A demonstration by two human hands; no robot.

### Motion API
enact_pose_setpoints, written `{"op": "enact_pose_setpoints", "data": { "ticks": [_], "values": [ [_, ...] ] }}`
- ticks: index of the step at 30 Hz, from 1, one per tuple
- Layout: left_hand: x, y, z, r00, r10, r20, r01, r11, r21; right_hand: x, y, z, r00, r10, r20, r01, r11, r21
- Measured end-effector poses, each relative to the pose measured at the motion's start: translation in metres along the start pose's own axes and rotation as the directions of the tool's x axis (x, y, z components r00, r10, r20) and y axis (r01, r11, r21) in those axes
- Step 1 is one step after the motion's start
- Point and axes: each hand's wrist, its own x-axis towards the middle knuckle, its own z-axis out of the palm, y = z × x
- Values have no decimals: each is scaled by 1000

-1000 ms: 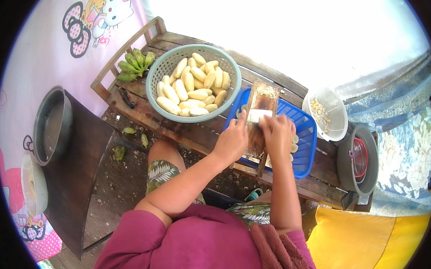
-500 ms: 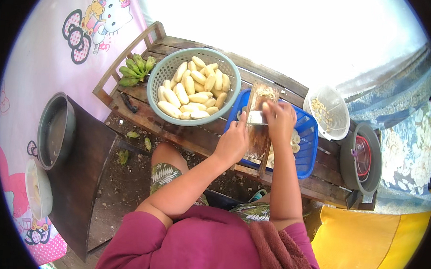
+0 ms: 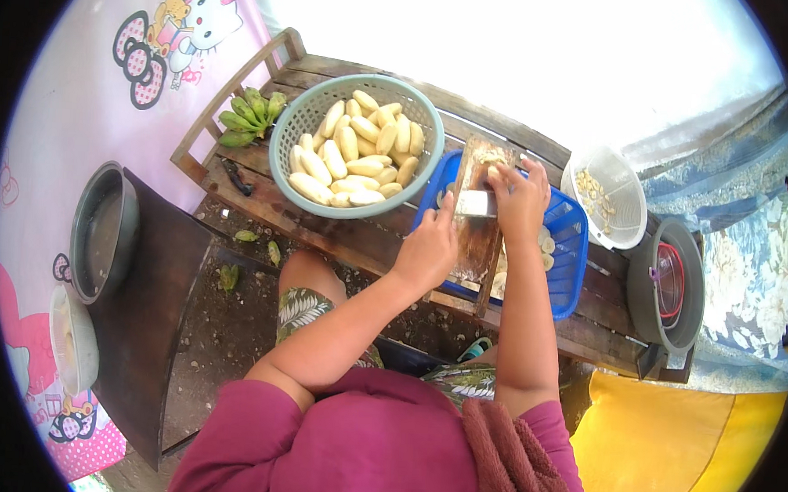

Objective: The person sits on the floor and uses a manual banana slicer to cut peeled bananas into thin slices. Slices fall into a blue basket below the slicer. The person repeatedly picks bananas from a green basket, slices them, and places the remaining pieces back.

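Board (image 3: 477,241) of brown wood lies over the blue basket (image 3: 572,284), its long axis running from just past twelve o'clock down to just past six. Across it, on a nine-to-three line, sits a white plate (image 3: 473,204). The left hand (image 3: 427,252) is at the board's nine o'clock edge, its fingers curled and closed on that edge, the tips just beside the plate's near end. The right hand (image 3: 522,208) comes over the board from three o'clock, its fingers bent and drawn close together. From their tips the plate lies toward seven o'clock, very near; neither hand is clearly the nearer. Whether the right fingers pinch a pale piece, I cannot tell. Pale slices (image 3: 548,246) show in the basket on the three o'clock side. At ten o'clock on the tabletop (image 3: 342,235), peeled bananas (image 3: 334,160) fill a grey-green colander (image 3: 284,136).
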Motion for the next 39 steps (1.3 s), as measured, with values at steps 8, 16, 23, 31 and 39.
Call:
{"op": "enact_pose_setpoints", "data": {
  "ticks": [8,16,23,31,39],
  "values": [
    [-1,-5,6,1000,-1,-32,-1,997,-72,-107,-37,-69,982,-7,191,2,1000,30],
    [-2,-3,7,1000,-12,-20,11,999,-44,0,1,-5,999,-34,19,34,999,-17],
    [-1,-7,7,1000,-2,-30,0,996,-90,-104,-40,-70,983,-57,173,58,998,-4],
    [-2,-5,9,1000,8,-28,-10,998,-66,-18,-1,-4,999,-23,47,20,998,55],
    [-2,-5,3,999,0,-33,-3,996,-92,-86,-26,-48,991,12,131,-23,996,88]
  ]
}}
